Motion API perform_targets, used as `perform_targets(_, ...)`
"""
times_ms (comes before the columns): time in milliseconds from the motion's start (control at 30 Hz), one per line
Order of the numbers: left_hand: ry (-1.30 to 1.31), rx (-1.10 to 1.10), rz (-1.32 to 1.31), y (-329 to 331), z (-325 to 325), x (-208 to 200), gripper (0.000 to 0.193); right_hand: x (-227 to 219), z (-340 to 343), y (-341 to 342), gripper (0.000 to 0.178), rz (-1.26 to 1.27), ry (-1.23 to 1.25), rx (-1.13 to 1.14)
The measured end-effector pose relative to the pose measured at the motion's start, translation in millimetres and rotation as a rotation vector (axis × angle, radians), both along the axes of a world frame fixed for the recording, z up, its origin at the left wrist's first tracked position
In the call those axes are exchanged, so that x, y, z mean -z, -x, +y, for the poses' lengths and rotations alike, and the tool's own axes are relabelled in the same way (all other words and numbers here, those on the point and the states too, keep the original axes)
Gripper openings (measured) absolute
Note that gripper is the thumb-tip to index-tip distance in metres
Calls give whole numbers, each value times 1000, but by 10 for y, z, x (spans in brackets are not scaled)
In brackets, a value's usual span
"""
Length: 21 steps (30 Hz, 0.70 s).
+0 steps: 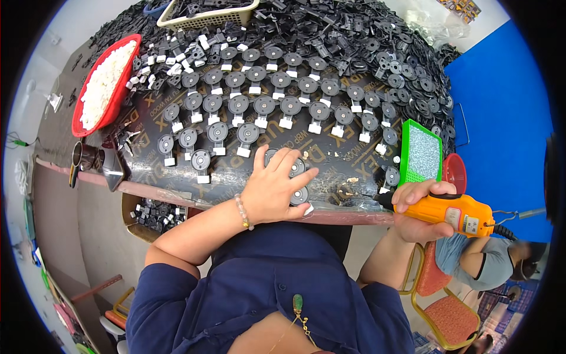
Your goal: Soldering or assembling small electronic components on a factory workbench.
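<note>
Though near table edge (348,219), hands (275,184) (411,226) apart.

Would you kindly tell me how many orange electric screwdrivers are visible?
1: the orange electric screwdriver is in the right hand, near the green tray. Another could be hidden among the heaped black parts.

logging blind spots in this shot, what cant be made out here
All in the head view:
Black disc parts: partly covered by the left hand.
Right hand: palm partly hidden behind the orange tool.
Silver bits in the green tray: too small to identify.
Cream basket: cut off by the upper edge.
</note>
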<state>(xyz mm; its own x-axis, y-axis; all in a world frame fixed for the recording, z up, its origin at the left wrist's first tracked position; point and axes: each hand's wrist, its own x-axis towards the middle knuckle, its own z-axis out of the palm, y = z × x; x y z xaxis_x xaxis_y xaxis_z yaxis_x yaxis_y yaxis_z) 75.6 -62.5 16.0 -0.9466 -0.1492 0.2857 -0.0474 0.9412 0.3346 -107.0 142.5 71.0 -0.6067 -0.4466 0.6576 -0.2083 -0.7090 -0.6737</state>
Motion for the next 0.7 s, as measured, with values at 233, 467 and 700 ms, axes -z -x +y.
perform_targets(233, 2, 22, -41, 37, -44, -4, 53, 20, -114, -69, 76, -20, 6, -43)
perform_targets(467, -198, 8, 253, -195, -201, -161, 53, 8, -131, -40, 74, -11, -18, 8)
perform_targets(700, -448, -557, 1262, -1817, -1132, -312, 57, -2, 104, 171, 76, -19, -35, 92)
